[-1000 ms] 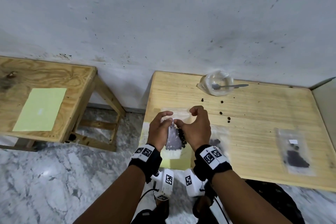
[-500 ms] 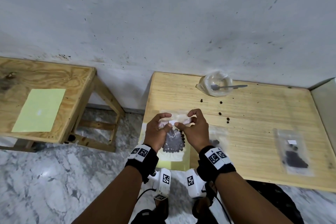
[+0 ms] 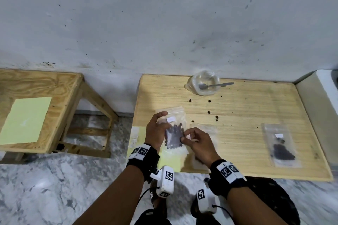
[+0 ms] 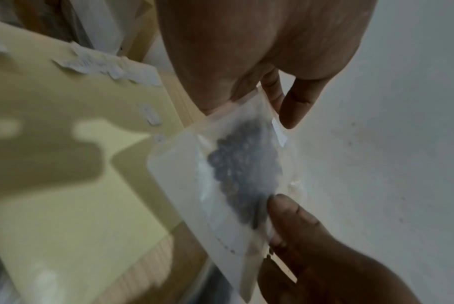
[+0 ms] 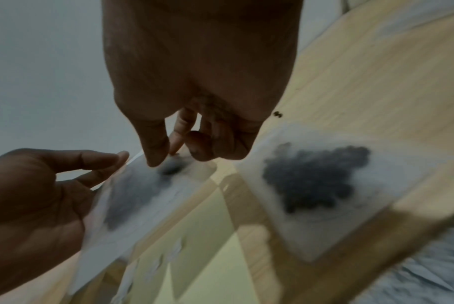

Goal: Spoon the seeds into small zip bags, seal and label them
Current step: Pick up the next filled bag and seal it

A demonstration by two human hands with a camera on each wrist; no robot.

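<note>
Left hand [image 3: 157, 129] cradling a seed-filled zip bag [image 3: 173, 136] above the table's [image 3: 237, 133] near edge, right hand [image 3: 198, 144] pinching a small white label [image 3: 188, 136] at the bag's right side; a crooked press may crease the label or tip the bag

- Clear plastic bowl [image 3: 204, 83] at far edge of light wooden table [image 3: 237, 133], metal spoon [image 3: 214, 85] in it.
- Clear zip bag of dark seeds [image 3: 281, 144] lies near table's right side.
- Loose dark seeds [image 3: 208, 112] scattered between bowl and hands.
- Second wooden table [image 3: 54, 86] stands left, pale green sheet [image 3: 25, 119] on it.
</note>
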